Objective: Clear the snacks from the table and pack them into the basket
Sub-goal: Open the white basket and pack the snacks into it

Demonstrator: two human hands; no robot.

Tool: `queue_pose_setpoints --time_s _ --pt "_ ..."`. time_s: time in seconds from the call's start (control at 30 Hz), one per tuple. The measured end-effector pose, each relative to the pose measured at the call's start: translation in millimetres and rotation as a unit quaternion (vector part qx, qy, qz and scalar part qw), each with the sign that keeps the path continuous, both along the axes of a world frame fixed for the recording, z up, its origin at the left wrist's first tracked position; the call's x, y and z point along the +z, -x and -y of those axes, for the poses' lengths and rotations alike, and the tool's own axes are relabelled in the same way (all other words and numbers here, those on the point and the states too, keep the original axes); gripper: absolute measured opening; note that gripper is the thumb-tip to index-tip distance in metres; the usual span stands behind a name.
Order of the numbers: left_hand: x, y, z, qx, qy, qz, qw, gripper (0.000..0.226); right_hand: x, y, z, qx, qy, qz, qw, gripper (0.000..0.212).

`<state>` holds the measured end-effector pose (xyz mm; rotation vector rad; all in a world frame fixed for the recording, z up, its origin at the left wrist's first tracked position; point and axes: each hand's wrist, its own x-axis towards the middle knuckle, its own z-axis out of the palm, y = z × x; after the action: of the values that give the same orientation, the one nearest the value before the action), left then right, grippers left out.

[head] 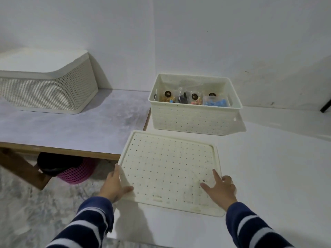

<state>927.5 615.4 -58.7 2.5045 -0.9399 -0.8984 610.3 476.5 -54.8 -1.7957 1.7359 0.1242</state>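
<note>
On the white table (268, 167), the cream basket (193, 119) sits far, snack packets (193, 98) inside. Nearer lies its perforated lid (168, 167): left hand (112, 185) grips the left edge, right hand (220, 188) rests spread on top.

Basket (194, 119) at the back of the table (268, 167), near its left edge, snack bags (193, 99) inside. Lid (170, 172) flat in front of it, poking over the left edge. Left hand (112, 185) on the lid's left edge, right hand (220, 188) on top near its front right corner. Lower table (71, 126) to the left, big box (46, 81) at its back, small bin (77, 172) underneath.
</note>
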Motion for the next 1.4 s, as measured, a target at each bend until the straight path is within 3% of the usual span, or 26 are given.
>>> queue_pose_setpoints --time_s 0.1,0.27,0.6,0.73,1.03,1.17,1.33,1.4 --pt "-4.7 -4.7 -5.2 0.016 0.024 -0.011 1.0 0.12 2.1 -4.3 -6.2 -0.042 -0.008 0.022 0.999 0.094" --pt "7.4 -11.5 -14.3 0.012 0.062 -0.017 0.998 0.117 23.2 -10.9 -18.7 -0.048 0.066 0.037 0.996 0.093" --pt "101.4 -32.2 44.2 -0.071 0.177 0.08 0.978 0.112 97.7 -19.1 27.4 -0.082 0.185 0.096 0.974 0.09" --pt "122.6 -31.5 94.4 -0.087 0.204 0.067 0.973 0.101 119.3 -17.5 74.9 -0.097 0.187 0.087 0.974 0.088" --pt "140.1 -41.7 220.6 -0.099 0.175 0.077 0.977 0.095 162.7 -19.9 214.6 -0.072 0.174 0.063 0.98 0.082" --pt "134.6 -42.7 264.5 -0.082 0.169 0.079 0.979 0.078 154.6 -30.5 261.9 -0.055 0.164 0.026 0.985 0.082" --pt "114.5 -45.7 290.8 -0.057 0.196 0.073 0.976 0.088 137.4 -40.6 292.2 -0.005 0.209 -0.058 0.976 0.08" --pt "111.5 -47.4 297.3 -0.056 0.191 0.082 0.977 0.08 133.3 -43.7 300.2 0.001 0.206 -0.055 0.977 0.082"
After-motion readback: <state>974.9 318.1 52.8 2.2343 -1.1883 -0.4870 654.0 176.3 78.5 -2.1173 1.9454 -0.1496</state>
